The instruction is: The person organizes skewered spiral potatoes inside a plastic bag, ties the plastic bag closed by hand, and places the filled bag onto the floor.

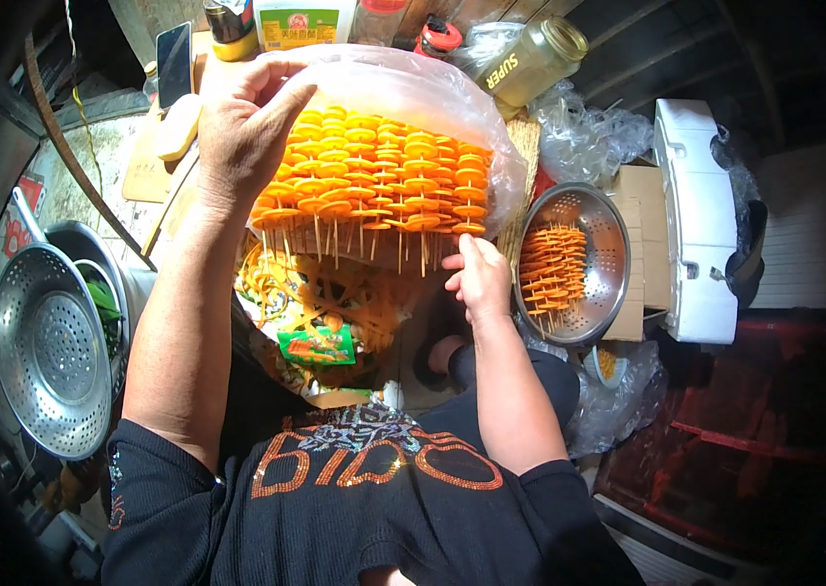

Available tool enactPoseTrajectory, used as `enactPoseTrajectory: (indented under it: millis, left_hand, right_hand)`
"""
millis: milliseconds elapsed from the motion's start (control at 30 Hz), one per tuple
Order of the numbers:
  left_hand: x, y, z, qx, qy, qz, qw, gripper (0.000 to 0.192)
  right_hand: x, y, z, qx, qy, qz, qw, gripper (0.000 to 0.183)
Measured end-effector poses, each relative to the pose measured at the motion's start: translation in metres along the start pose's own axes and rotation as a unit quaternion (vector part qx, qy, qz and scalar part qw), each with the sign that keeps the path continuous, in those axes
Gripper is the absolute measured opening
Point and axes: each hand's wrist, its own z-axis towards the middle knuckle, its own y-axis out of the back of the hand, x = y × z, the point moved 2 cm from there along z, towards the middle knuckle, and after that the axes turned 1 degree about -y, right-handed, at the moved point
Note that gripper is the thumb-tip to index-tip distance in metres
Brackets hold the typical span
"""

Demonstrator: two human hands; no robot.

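Observation:
My left hand (pixel 248 124) is raised at the upper left of a clear plastic bag (pixel 383 69), its thumb and fingers pinching the bag's edge. Rows of orange slices, apparently carrot, threaded on thin wooden sticks fill the bag; these skewers (pixel 361 172) have their bare stick ends pointing towards me. At the lower right corner of the bunch, my right hand (pixel 486 275) has its fingers at the foot of the outermost carrot skewer (pixel 470 187). That skewer's stick end is hidden by the fingers. More skewers (pixel 552 267) lie in a steel colander (pixel 607 293) to the right.
Below the bag is a heap of orange peelings (pixel 376 322) with wrappers. Another steel colander (pixel 54 351) leans at left. A phone (pixel 174 66), a cutting board (pixel 145 172), jars and a jug (pixel 303 29) stand behind. White foam (pixel 698 220) and cardboard (pixel 632 249) are at right.

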Motion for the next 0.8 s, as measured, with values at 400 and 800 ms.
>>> enactPoseTrajectory:
  millis: [400,800]
  left_hand:
    - [0.005,-0.002,-0.002,0.005,0.003,0.012,1.0,0.026]
    - [0.0,-0.007,-0.001,0.0,0.005,-0.021,1.0,0.024]
  right_hand:
    - [0.009,0.01,-0.033,-0.136,0.322,-0.307,0.885,0.024]
    - [0.002,-0.022,-0.02,-0.019,0.205,-0.133,0.969,0.015]
